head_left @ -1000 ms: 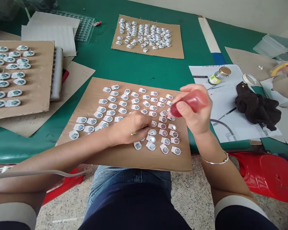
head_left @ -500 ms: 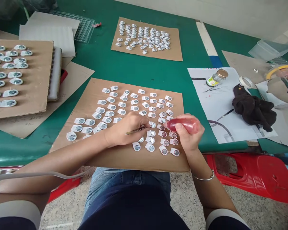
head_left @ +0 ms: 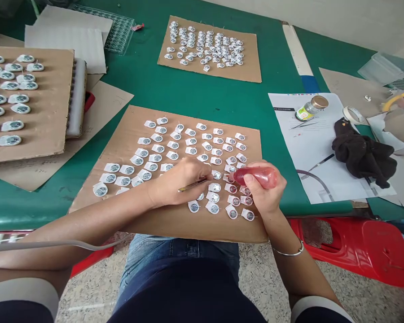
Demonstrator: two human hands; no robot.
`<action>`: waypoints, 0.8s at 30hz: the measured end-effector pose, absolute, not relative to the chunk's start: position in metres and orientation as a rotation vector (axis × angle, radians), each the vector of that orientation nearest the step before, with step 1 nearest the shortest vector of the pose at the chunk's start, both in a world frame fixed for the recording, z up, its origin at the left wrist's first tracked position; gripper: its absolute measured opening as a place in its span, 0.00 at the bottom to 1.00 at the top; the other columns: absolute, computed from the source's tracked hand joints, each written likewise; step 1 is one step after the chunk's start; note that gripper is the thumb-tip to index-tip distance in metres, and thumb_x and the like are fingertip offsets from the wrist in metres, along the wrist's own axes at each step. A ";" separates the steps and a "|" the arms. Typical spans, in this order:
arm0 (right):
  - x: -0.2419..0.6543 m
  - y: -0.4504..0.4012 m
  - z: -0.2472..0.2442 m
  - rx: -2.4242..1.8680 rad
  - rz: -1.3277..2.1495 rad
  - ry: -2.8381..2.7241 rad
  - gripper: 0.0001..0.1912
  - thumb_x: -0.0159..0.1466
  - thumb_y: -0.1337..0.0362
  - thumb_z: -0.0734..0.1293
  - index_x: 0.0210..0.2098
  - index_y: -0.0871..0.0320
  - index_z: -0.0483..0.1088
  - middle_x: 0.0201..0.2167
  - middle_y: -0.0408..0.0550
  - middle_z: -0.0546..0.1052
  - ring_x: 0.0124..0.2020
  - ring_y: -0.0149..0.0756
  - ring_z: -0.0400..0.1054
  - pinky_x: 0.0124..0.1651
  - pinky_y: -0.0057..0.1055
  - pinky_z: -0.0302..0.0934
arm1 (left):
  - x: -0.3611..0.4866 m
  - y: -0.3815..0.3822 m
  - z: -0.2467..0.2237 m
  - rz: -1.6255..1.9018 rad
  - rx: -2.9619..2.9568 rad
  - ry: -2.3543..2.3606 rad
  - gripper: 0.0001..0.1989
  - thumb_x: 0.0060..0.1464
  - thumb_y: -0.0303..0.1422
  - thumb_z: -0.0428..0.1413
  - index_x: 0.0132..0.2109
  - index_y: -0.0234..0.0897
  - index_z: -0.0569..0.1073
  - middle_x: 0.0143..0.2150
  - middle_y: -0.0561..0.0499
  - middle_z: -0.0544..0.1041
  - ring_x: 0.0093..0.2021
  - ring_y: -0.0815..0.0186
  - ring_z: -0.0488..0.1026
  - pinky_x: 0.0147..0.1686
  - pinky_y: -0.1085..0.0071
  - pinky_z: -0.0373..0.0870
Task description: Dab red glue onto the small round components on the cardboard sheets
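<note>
A brown cardboard sheet (head_left: 188,224) lies in front of me with rows of small round pieces on white tabs. My right hand (head_left: 267,190) is wrapped round a soft red squeeze bottle (head_left: 256,177), its tip pointing left, just over the pieces on the right side. Several pieces below the tip, such as this one (head_left: 233,200), look reddish inside. My left hand (head_left: 180,181) rests on the sheet left of the bottle, closed round a thin metal tool (head_left: 190,185); the tool's far end is hidden by the fingers.
Another cardboard sheet with pieces (head_left: 256,58) lies at the back; a third (head_left: 54,134) is stacked at the left. To the right are a printed paper (head_left: 289,157), a glass jar (head_left: 311,108), a tape roll (head_left: 354,115) and a black cloth (head_left: 360,152). A red stool (head_left: 387,251) stands below.
The view has shifted slightly. Both hands keep nearly the same places over the sheet, with the same bottle and tool held.
</note>
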State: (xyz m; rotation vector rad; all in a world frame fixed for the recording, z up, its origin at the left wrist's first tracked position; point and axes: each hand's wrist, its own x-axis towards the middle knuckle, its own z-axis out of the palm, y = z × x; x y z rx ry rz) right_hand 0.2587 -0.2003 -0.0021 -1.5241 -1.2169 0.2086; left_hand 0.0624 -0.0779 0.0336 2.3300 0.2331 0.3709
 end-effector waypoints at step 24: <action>0.258 -0.201 -0.002 -1.481 0.178 -1.301 0.09 0.53 0.63 0.69 0.34 0.57 0.69 0.29 0.44 0.74 0.31 0.34 0.69 0.34 0.34 0.64 | 0.065 -0.080 0.040 0.323 2.363 0.261 0.07 0.50 0.20 0.49 0.29 0.32 0.70 0.23 0.51 0.71 0.24 0.70 0.68 0.28 0.71 0.63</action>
